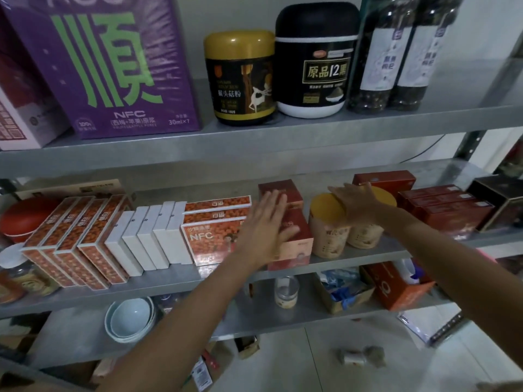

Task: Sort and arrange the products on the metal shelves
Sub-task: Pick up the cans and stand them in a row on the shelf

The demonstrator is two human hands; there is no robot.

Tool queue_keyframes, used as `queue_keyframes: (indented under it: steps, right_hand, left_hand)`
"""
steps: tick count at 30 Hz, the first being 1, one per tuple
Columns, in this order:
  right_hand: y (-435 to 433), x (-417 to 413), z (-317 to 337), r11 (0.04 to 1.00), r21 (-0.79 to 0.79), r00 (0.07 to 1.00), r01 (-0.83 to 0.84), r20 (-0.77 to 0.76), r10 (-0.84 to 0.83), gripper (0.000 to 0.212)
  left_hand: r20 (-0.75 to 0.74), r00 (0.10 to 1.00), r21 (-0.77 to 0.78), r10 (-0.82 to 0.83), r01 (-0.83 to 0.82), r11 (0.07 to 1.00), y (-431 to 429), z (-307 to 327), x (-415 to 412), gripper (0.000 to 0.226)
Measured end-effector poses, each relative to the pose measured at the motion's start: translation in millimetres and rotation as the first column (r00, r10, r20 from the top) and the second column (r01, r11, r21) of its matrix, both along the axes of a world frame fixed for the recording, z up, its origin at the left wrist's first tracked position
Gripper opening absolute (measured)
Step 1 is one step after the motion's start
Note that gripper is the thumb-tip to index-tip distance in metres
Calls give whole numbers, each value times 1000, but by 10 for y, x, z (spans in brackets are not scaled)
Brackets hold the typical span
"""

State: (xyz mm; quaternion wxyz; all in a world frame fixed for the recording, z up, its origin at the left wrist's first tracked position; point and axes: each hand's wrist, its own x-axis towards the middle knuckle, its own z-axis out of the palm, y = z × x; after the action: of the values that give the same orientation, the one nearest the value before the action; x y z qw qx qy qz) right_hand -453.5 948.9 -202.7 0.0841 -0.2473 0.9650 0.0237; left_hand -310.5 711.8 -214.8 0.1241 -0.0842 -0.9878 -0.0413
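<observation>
The front red box (pixel 297 241) stands near the front edge of the middle metal shelf (pixel 353 257), with a second red box (pixel 280 190) right behind it at twelve o'clock. The left hand (pixel 268 222) lies flat against the front box's left side, fingers straight and slightly spread, gripping nothing. At three o'clock two paper tubs (pixel 325 222) with yellow lids stand close together. The right hand (pixel 359 205) rests open on their lids, fingers spread, hiding much of the rear tub. At nine o'clock lies a stack of orange NFC boxes (pixel 209 239), then upright white boxes (pixel 152 236). On the shelf below, a small glass jar (pixel 286 291) at six o'clock holds a pale layer at its bottom. An open cardboard box (pixel 342 292) at five o'clock holds blue packets, and pale bowls (pixel 130 318) sit nested at seven o'clock. A jar at the far left edge (pixel 25 275) is cut off, its contents blurred.
</observation>
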Motion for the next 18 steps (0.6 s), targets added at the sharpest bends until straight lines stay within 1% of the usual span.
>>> queue_keyframes:
  steps: [2, 5, 8, 9, 12, 13, 15, 18]
  right_hand:
    - [-6, 22, 2, 1000, 6, 1000, 3, 20, -4, 119]
    - [-71, 73, 30, 1000, -5, 1000, -10, 2, 10, 115]
    - [-93, 121, 45, 996, -85, 1000, -18, -23, 16, 110]
    - [-89, 134, 44, 993, -114, 1000, -15, -29, 12, 109]
    - [-59, 201, 22, 981, -196, 999, 14, -45, -23, 108]
    - [-45, 233, 3, 975, -224, 997, 7, -68, -23, 108]
    - [-21, 314, -48, 960, -277, 991, -46, -136, 8, 108]
    - [16, 410, -81, 934, -337, 974, -120, -221, 45, 107]
  left_hand:
    - [90, 996, -62, -20, 25, 998, 175, -175, -21, 87]
    - [181, 982, -94, 46, -30, 995, 281, -386, -14, 88]
    - [157, 985, -116, 74, -55, 992, 291, -460, 7, 77]
    - [154, 985, -118, 74, -56, 991, 292, -463, 11, 77]
    - [148, 984, -142, 103, -82, 986, 304, -477, 10, 85]
    - [142, 983, -148, 120, -99, 984, 321, -482, 4, 84]
    - [148, 978, -138, 148, -128, 982, 358, -475, -2, 79]
    - [187, 967, -119, 174, -153, 981, 395, -439, 0, 84]
